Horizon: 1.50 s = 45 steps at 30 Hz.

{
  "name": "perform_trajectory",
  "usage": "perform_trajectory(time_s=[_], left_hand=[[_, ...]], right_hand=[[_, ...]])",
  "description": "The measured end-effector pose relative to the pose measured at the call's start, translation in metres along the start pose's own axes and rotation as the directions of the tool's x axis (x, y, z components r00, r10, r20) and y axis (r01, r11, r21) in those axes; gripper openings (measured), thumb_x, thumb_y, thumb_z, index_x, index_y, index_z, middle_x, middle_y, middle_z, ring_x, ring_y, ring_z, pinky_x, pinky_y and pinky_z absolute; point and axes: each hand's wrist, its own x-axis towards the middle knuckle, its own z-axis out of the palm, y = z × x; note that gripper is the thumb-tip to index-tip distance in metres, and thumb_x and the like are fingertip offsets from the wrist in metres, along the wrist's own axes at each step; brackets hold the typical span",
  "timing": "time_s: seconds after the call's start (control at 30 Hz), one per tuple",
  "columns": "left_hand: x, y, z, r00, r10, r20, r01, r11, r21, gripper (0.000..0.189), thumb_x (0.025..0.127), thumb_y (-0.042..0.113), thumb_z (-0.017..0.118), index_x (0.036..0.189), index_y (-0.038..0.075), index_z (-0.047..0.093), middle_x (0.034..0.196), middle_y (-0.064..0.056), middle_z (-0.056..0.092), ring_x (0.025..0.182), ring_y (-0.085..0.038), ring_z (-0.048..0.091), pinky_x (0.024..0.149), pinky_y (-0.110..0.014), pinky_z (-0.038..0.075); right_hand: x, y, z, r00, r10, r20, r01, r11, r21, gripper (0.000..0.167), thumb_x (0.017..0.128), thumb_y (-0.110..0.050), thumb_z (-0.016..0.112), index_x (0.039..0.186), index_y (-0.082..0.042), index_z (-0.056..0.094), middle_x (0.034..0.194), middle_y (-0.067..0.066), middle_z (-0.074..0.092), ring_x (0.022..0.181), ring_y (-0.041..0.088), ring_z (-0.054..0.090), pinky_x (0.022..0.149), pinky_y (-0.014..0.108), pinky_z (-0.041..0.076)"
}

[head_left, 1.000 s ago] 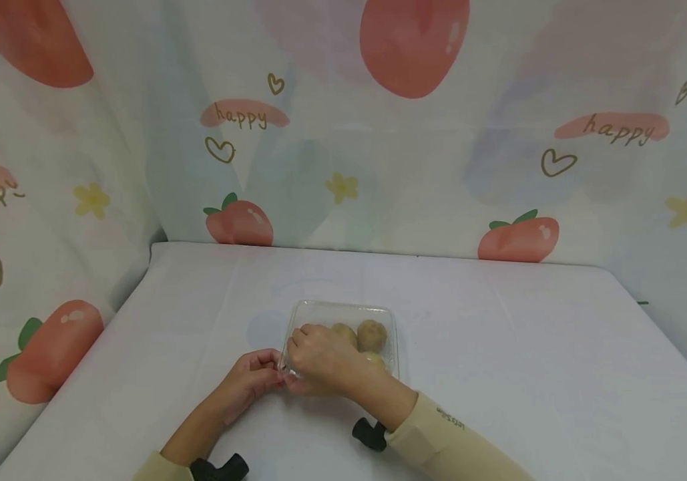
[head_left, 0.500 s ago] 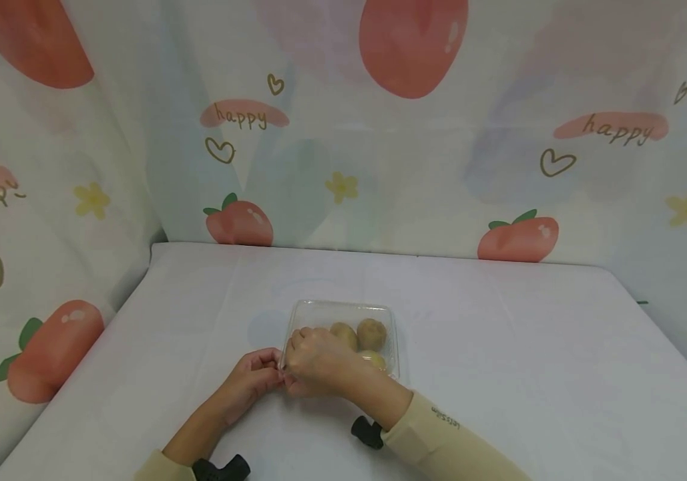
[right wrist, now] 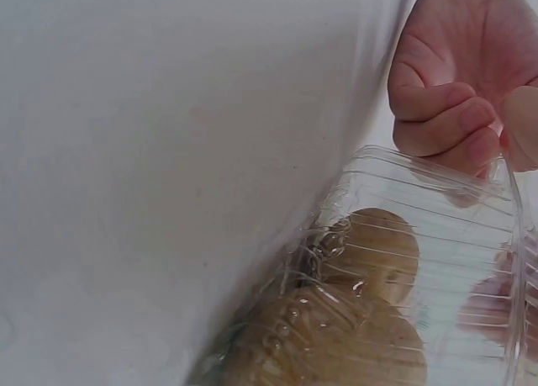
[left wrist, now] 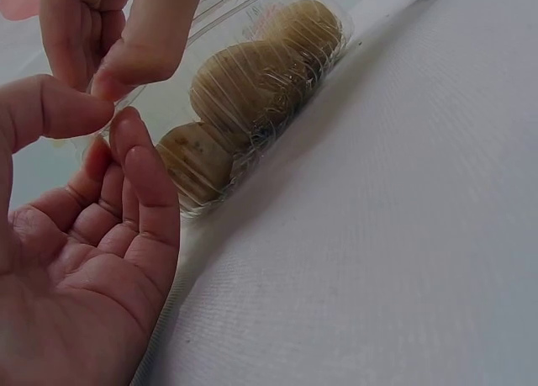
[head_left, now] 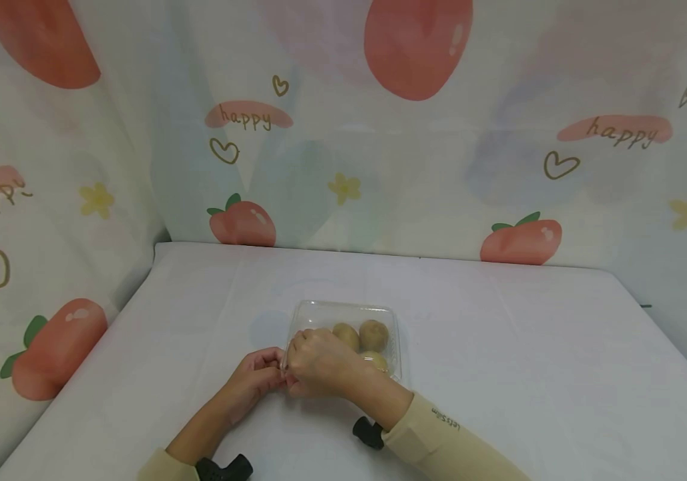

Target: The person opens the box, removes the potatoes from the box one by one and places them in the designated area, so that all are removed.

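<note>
A clear plastic clamshell box [head_left: 343, 306] with several brown potatoes [head_left: 373, 335] inside lies on the white table. At its near-left corner, my left hand [head_left: 253, 379] pinches the rim between thumb and fingertips; the left wrist view shows this left hand [left wrist: 92, 260] with its palm turned up and fingers bent. My right hand [head_left: 319, 362] reaches across the front of the box to the same corner, its thumb and fingers pinching the edge right beside the left fingertips. Part of the potatoes is hidden behind the right hand. Through ribbed plastic, potatoes [right wrist: 370, 251] show in the right wrist view.
White cloth covers the table [head_left: 499, 361]. Behind and to the left hang fabric walls [head_left: 409, 160] printed with fruit, hearts and flowers. A black wrist mount [head_left: 368, 433] sits at the right cuff, another black mount [head_left: 225, 467] at the left one.
My right hand and forearm have shifted slightly toward me and left, uncovering a little more of the potatoes. The left hand stays at the corner, and the head view has drifted slightly.
</note>
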Motion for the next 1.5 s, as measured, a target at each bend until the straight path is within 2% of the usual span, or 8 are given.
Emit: perform_trajectory(time_s=[0.23,0.47,0.63,0.73,0.87,1.07,1.33,1.5], left_hand=[[-0.001,0.001,0.002,1.000,-0.006,-0.027,0.007,1.000,0.013,0.018,0.081,-0.007,0.044,0.087,0.006,0.055,0.079,0.001,0.057,0.072,-0.009,0.051,0.064,-0.022,0.045],[-0.001,0.002,0.002,0.999,0.003,-0.034,-0.003,1.000,0.020,0.015,0.082,-0.005,0.046,0.088,0.006,0.054,0.085,0.000,0.058,0.076,-0.009,0.054,0.068,-0.023,0.048],[-0.001,0.000,0.004,1.000,0.025,-0.017,-0.024,0.999,0.034,0.020,0.082,-0.005,0.046,0.082,0.012,0.056,0.079,0.003,0.055,0.073,-0.008,0.050,0.065,-0.022,0.045],[0.000,-0.002,0.005,0.999,0.022,-0.025,-0.021,0.999,0.035,0.019,0.081,-0.005,0.044,0.082,0.011,0.055,0.077,0.004,0.054,0.072,-0.008,0.049,0.064,-0.022,0.043],[0.001,-0.003,0.004,0.999,0.006,-0.047,-0.005,1.000,0.026,0.016,0.081,-0.005,0.045,0.083,0.008,0.054,0.077,0.003,0.054,0.072,-0.008,0.049,0.063,-0.022,0.043],[0.000,-0.002,0.002,0.999,0.017,-0.046,-0.017,1.000,-0.006,0.014,0.086,-0.002,0.045,0.084,0.008,0.054,0.079,0.003,0.055,0.073,-0.008,0.052,0.065,-0.022,0.046],[0.000,-0.001,0.001,0.999,-0.010,-0.041,0.009,1.000,-0.005,0.015,0.087,-0.002,0.044,0.085,0.009,0.055,0.080,0.002,0.060,0.073,-0.008,0.055,0.067,-0.023,0.047],[0.001,0.000,0.001,0.998,-0.037,-0.055,0.037,0.999,-0.010,0.013,0.086,-0.001,0.046,0.083,0.008,0.054,0.081,0.001,0.063,0.072,-0.008,0.055,0.066,-0.023,0.047]], right_hand=[[0.000,-0.001,0.001,1.000,0.010,-0.017,-0.010,1.000,-0.005,0.026,0.068,-0.039,0.064,0.061,-0.016,0.053,0.056,-0.005,0.049,0.054,0.010,0.049,0.049,0.022,0.041],[0.000,0.000,0.004,0.999,0.002,-0.042,-0.002,1.000,0.000,0.026,0.067,-0.038,0.063,0.060,-0.015,0.052,0.056,-0.005,0.047,0.052,0.010,0.046,0.049,0.021,0.041],[0.001,0.004,0.002,0.989,0.065,-0.131,-0.062,0.998,0.022,0.028,0.068,-0.033,0.061,0.051,-0.017,0.045,0.050,-0.007,0.041,0.047,0.006,0.042,0.042,0.019,0.034],[0.003,0.005,0.000,0.982,0.085,-0.167,-0.077,0.996,0.054,0.030,0.066,-0.029,0.061,0.047,-0.017,0.040,0.048,-0.008,0.038,0.045,0.004,0.039,0.040,0.017,0.032],[0.004,0.004,0.001,0.983,0.032,-0.180,-0.021,0.998,0.062,0.026,0.067,-0.028,0.062,0.050,-0.016,0.046,0.051,-0.008,0.044,0.048,0.004,0.043,0.047,0.015,0.038],[0.001,0.002,0.002,0.979,0.027,-0.202,-0.005,0.994,0.111,0.020,0.072,-0.029,0.063,0.062,-0.012,0.060,0.065,-0.002,0.057,0.064,0.010,0.057,0.061,0.019,0.048],[-0.005,0.001,-0.001,0.989,0.001,-0.148,0.013,0.995,0.096,0.027,0.076,-0.029,0.064,0.083,-0.003,0.067,0.086,0.007,0.065,0.087,0.018,0.062,0.084,0.026,0.047],[-0.010,0.000,-0.001,0.990,0.021,-0.139,-0.007,0.995,0.100,0.028,0.078,-0.028,0.066,0.088,-0.002,0.066,0.092,0.008,0.065,0.092,0.020,0.061,0.087,0.027,0.045]])
